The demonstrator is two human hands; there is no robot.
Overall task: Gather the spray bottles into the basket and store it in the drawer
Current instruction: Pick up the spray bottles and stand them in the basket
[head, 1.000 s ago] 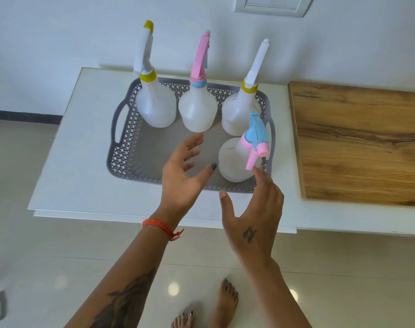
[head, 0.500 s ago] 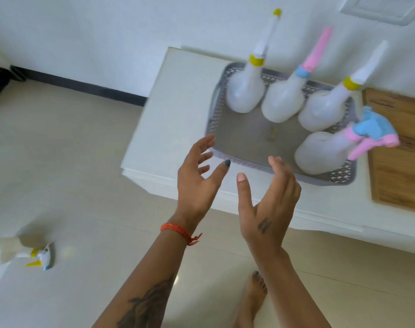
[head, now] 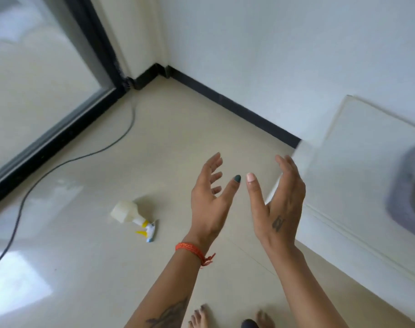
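White spray bottle (head: 133, 215) lies on floor (head: 107, 150); both hands' fingers (head: 213, 166) spread, empty.

1 spray bottle (head: 133, 215), 1 basket (head: 401, 185), 2 hands, 1 cable (head: 60, 164), 1 wristband (head: 192, 252)

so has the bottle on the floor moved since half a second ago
Cannot tell. The camera swung left, so the spray bottle shifts in frame; it lies on its side on the floor tiles as before, nozzle pointing the same way.
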